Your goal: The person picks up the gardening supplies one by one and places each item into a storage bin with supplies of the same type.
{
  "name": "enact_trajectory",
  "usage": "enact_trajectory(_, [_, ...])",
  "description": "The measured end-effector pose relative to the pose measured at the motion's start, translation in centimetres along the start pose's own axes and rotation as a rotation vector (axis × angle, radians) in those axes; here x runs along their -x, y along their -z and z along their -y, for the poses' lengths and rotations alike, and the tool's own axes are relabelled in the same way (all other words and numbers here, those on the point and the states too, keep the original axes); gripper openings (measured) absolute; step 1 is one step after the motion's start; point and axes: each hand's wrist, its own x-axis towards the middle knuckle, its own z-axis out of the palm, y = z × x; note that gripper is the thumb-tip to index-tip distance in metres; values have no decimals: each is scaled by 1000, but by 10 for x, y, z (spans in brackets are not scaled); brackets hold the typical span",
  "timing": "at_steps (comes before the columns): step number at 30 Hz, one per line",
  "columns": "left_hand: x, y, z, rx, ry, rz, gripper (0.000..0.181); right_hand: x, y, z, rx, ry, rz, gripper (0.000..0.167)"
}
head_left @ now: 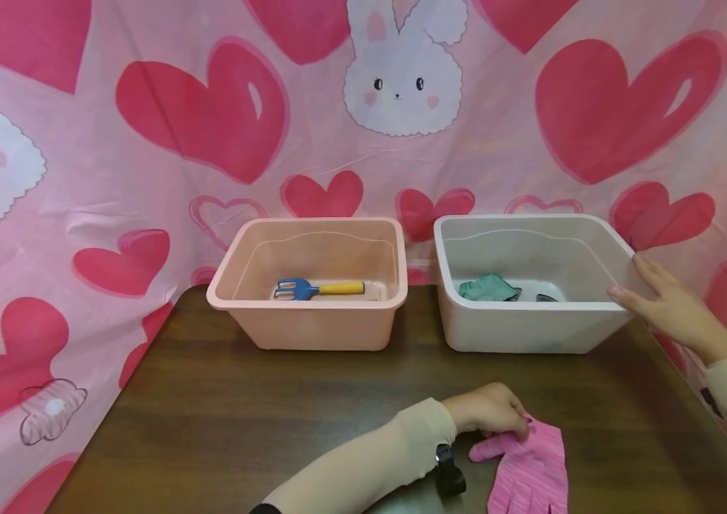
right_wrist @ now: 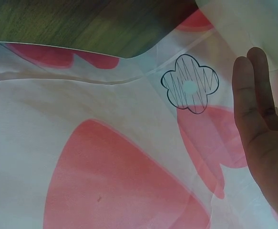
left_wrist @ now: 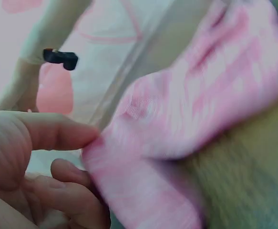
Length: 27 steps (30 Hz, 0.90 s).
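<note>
A pink work glove (head_left: 533, 467) is pinched at its cuff by my left hand (head_left: 491, 410), low over the front of the table in the head view. Close up in the left wrist view, thumb and fingers hold the edge of the blurred glove (left_wrist: 177, 109). At the right end of the white bin (head_left: 524, 328), my right hand (head_left: 674, 307) lies with straight fingers at the rim. Its fingers also show straight at the edge of the right wrist view. A green cloth-like item (head_left: 490, 288) and a small dark thing (head_left: 546, 298) lie inside the white bin.
A peach bin (head_left: 318, 328) stands left of the white one, holding a blue hand fork (head_left: 321, 288) with a yellow handle. Both bins are at the back of the brown wooden table (head_left: 241, 414). Pink heart-and-rabbit fabric (head_left: 209, 114) hangs behind and along the sides.
</note>
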Motion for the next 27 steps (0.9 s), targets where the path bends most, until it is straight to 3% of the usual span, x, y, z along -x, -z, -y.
enact_trajectory(4, [-1, 0, 5, 174, 17, 42, 3, 1, 0, 1, -2, -7, 0, 97])
enact_trajectory(9, [-3, 2, 10, 431, 71, 187, 15, 1, 0, 1, 15, 5, -6, 97])
enact_trajectory(12, [-1, 3, 9, 487, 72, 273, 14, 1, -1, 0, 12, 11, -11, 96])
enact_trajectory(14, [0, 3, 7, 434, 44, 279, 14, 0, -1, -1, 6, 22, -20, 96])
enact_trajectory(16, [1, 2, 6, 338, 2, 260, 20, 0, -2, -1, -7, 32, -25, 95])
enact_trajectory(21, [1, -1, 4, 94, -91, 227, 13, 2, -3, -1, -14, 43, -28, 95])
enact_trajectory(27, [0, -2, 0, 32, -146, 205, 16, 3, -1, 1, 6, 44, -37, 93])
